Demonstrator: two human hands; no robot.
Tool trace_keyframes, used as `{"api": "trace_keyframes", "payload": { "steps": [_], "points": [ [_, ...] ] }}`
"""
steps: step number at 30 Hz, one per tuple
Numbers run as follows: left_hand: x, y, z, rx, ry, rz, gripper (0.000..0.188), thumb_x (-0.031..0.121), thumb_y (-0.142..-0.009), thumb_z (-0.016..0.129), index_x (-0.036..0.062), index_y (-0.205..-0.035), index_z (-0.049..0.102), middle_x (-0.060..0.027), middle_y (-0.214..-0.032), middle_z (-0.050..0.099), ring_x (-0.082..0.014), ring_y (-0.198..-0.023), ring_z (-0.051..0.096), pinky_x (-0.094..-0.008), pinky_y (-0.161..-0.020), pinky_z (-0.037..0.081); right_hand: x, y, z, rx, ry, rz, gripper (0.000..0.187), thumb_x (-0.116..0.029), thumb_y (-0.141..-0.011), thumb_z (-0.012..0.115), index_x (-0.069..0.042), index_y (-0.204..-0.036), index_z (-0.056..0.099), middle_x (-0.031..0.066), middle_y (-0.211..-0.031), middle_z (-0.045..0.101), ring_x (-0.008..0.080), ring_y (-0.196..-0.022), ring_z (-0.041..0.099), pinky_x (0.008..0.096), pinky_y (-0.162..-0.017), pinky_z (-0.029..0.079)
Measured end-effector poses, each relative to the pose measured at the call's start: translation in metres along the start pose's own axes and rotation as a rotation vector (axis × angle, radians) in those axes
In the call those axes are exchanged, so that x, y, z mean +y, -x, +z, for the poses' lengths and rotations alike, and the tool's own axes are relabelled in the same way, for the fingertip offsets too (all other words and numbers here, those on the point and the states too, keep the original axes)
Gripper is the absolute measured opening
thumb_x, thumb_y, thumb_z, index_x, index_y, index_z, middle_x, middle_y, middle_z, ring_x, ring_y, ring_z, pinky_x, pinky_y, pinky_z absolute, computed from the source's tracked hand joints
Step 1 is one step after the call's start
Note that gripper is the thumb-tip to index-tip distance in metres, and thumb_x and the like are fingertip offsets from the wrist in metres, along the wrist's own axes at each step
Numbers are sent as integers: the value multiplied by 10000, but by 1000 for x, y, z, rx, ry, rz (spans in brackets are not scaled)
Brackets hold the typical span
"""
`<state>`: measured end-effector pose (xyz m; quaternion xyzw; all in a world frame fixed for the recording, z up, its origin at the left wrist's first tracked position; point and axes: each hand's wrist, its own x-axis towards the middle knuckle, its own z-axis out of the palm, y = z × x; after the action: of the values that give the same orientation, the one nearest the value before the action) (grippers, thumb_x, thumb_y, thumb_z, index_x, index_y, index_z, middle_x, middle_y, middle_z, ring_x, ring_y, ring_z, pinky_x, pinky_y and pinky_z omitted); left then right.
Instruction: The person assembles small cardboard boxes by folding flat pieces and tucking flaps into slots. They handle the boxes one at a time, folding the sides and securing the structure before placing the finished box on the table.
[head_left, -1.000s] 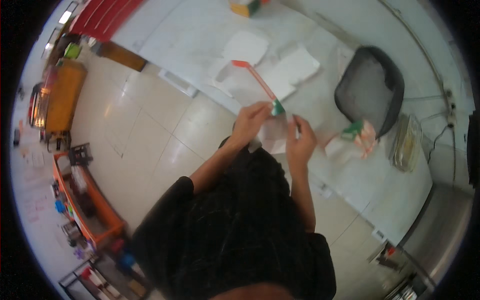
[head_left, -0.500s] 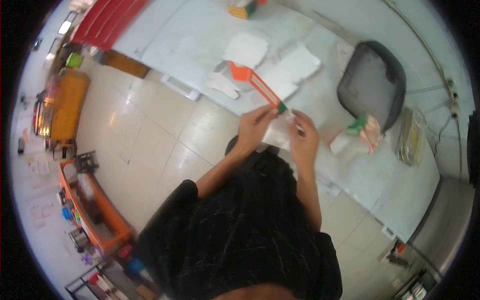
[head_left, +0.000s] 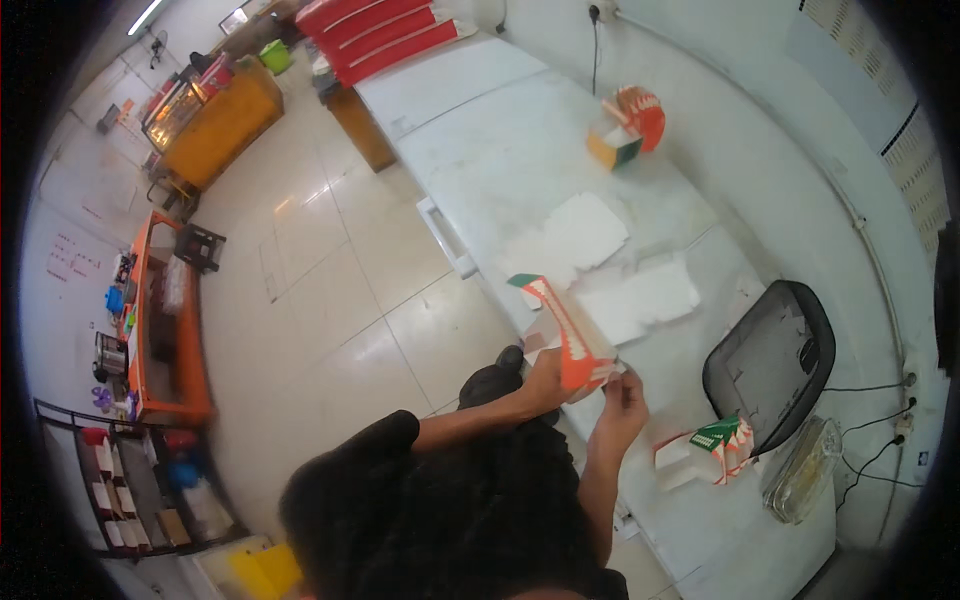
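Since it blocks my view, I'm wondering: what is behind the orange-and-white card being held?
Beyond the edges of the orange-and-white card, flat white pieces lie on the pale table. Whatever is directly behind it is covered.

Green bucket (head_left: pixel 275 57), small dark stool (head_left: pixel 201 246)

The cam rode on the person's head, left one of a side-by-side fisheye pair, and aimed steeply down over the black shirt (head_left: pixel 440 510). Pretty close on the hands tbh: left hand (head_left: pixel 543 382) and right hand (head_left: pixel 624 405) sat just below and right of centre. The table (head_left: pixel 500 145) ran slantwise from up top to lower right, floor (head_left: pixel 330 250) on the left, wall (head_left: pixel 750 120) on the right. Super wide too, it even caught the yellow counter (head_left: pixel 228 125) way across the room, looking tiny. Edges bowed toward the rim, corners went black.
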<state>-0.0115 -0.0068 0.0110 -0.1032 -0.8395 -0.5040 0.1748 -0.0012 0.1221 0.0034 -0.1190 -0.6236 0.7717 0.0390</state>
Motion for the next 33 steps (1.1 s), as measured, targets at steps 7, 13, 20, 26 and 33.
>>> {"api": "trace_keyframes", "payload": {
  "steps": [7,13,20,26,33],
  "points": [
    [-33,-6,11,-76,80,-115,284,233,-862,721,71,-1092,680,-95,-920,709,-190,-812,677,-329,-658,517,-21,-13,15,17,151,-35,114,-54,-931,607,44,-872,608,150,-1198,606,178,-1016,580,308,-906,446],
    [-45,-33,10,-19,367,-230,286,215,-864,709,71,-1108,671,-103,-963,696,-207,-844,672,-337,-683,520,-18,-39,21,53,229,-130,88,-22,-899,622,48,-847,612,158,-1151,605,211,-1029,600,319,-837,496],
    [-71,-73,5,-2,478,-260,291,195,-866,695,72,-1127,660,-111,-1013,681,-227,-881,667,-347,-712,523,-23,-65,37,36,371,-222,29,12,-872,622,34,-860,608,150,-1134,598,238,-1025,603,331,-840,495],
    [-85,-95,-5,5,517,-282,297,178,-867,682,72,-1143,651,-119,-1056,668,-244,-913,663,-356,-737,525,-26,-87,56,7,426,-269,35,10,-844,661,30,-851,632,157,-1122,609,264,-1038,607,343,-852,496],
    [-97,-114,-7,8,566,-269,306,157,-869,668,73,-1162,640,-127,-1105,653,-265,-950,658,-366,-766,529,-18,-110,79,-23,418,-325,25,55,-850,627,51,-873,617,191,-1142,619,281,-1048,614,356,-892,501]
  ]
}}
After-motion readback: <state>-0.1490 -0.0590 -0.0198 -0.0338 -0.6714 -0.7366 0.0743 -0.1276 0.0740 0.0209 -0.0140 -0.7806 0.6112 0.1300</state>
